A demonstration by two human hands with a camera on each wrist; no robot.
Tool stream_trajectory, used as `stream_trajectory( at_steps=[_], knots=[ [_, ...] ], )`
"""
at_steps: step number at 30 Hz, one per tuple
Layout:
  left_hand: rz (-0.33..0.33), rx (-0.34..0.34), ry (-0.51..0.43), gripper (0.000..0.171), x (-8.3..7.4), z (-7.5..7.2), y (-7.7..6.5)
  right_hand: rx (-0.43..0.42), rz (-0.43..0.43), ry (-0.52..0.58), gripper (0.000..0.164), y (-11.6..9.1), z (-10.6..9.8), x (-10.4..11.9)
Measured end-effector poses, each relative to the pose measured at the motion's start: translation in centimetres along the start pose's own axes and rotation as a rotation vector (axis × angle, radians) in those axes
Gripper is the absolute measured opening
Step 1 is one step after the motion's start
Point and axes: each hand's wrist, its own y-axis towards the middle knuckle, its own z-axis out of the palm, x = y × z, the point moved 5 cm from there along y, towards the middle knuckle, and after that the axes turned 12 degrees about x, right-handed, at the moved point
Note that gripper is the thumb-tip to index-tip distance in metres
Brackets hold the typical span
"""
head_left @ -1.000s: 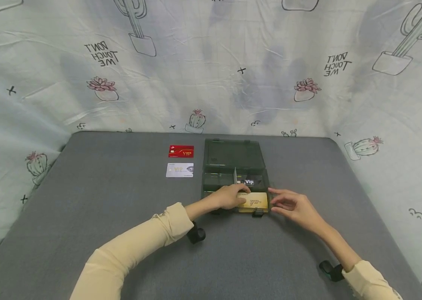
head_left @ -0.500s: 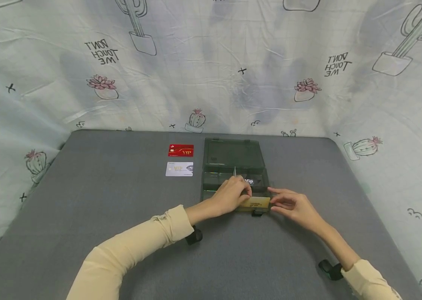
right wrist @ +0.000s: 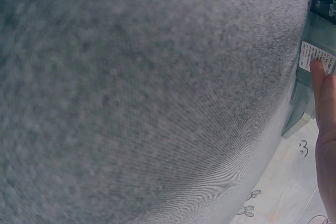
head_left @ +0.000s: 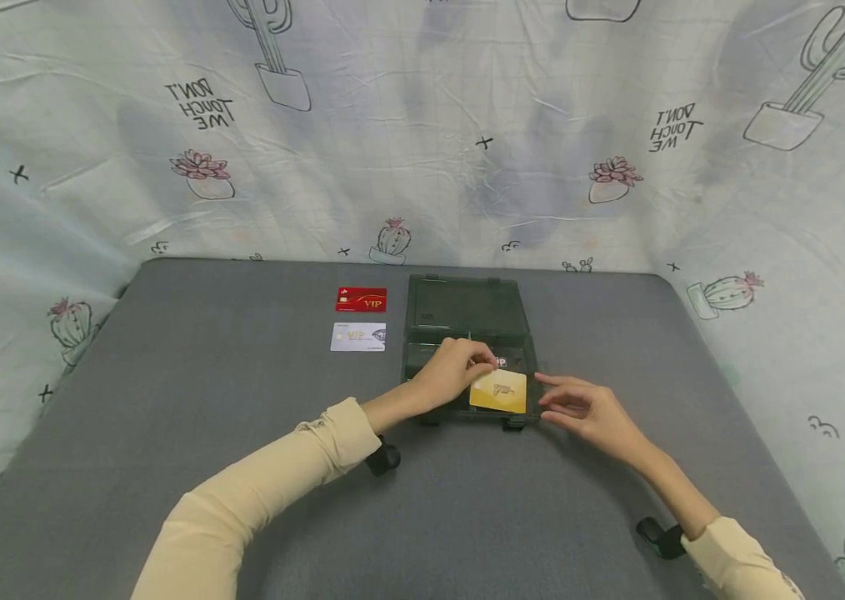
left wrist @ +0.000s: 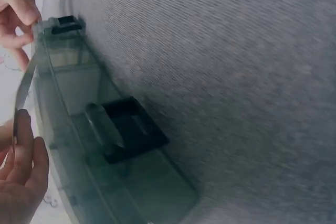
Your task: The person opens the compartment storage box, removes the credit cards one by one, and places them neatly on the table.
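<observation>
In the head view, my left hand point(head_left: 447, 373) pinches a gold card point(head_left: 497, 392) by its far left corner. The card is raised over the near right part of a dark green plastic box point(head_left: 467, 305), whose lid lies back. Edge-on, the card point(left wrist: 25, 85) shows thin between the fingers in the left wrist view. My right hand point(head_left: 597, 414) is at the box's right side, fingers extended; in the right wrist view a fingertip touches a white label point(right wrist: 315, 56) on its wall. A black card point(head_left: 501, 362) lies in the far right compartment, partly covered by the left hand.
Left of the box, a red VIP card point(head_left: 361, 300) and a silver VIP card point(head_left: 358, 337) lie flat on the grey tabletop point(head_left: 242, 375). Two black latches point(left wrist: 126, 128) stick out at the box's front. A patterned curtain point(head_left: 422, 150) hangs behind the table.
My left hand has lifted the gold card from the near right compartment, tilted it and shifted it slightly left and away. The right hand stays at the box's side.
</observation>
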Motion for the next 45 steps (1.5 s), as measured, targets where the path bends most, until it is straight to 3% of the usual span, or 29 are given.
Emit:
stream_trajectory(
  at_steps=[4,8,12,18,22,28,33,41,45],
  knots=[
    [0.002,0.006,-0.05,0.01,0.8,-0.3,-0.6,-0.005,-0.013,-0.009,0.018,0.2,0.0,0.8],
    [-0.021,0.071,-0.117,0.02,1.4,-0.5,-1.3,-0.009,-0.023,-0.016,0.019,0.3,-0.1,2.1],
    [-0.061,0.139,-0.081,0.032,1.7,-0.9,-1.7,-0.006,-0.006,-0.027,0.019,0.4,-0.2,2.8],
    [-0.117,0.212,0.012,0.047,1.4,-0.9,-2.1,-0.008,-0.01,-0.024,0.019,0.1,0.0,0.8],
    [-0.1,0.212,0.113,0.052,0.8,-0.7,-2.1,-0.008,-0.012,-0.019,0.019,-0.1,0.2,-0.7],
    [-0.103,0.21,0.207,0.055,0.4,-0.4,-2.4,-0.005,-0.032,0.006,0.017,-0.1,0.3,-0.8],
    [-0.069,0.193,0.216,0.053,0.4,-0.4,-2.8,-0.009,-0.023,-0.013,0.019,-0.1,0.3,-0.5],
    [-0.007,0.166,0.213,0.05,1.3,-0.3,-3.2,-0.009,0.009,-0.024,0.018,0.1,0.1,1.9],
    [0.045,0.151,0.176,0.05,1.7,-0.4,-3.3,-0.01,0.015,-0.023,0.018,0.1,0.2,1.0]
  ],
)
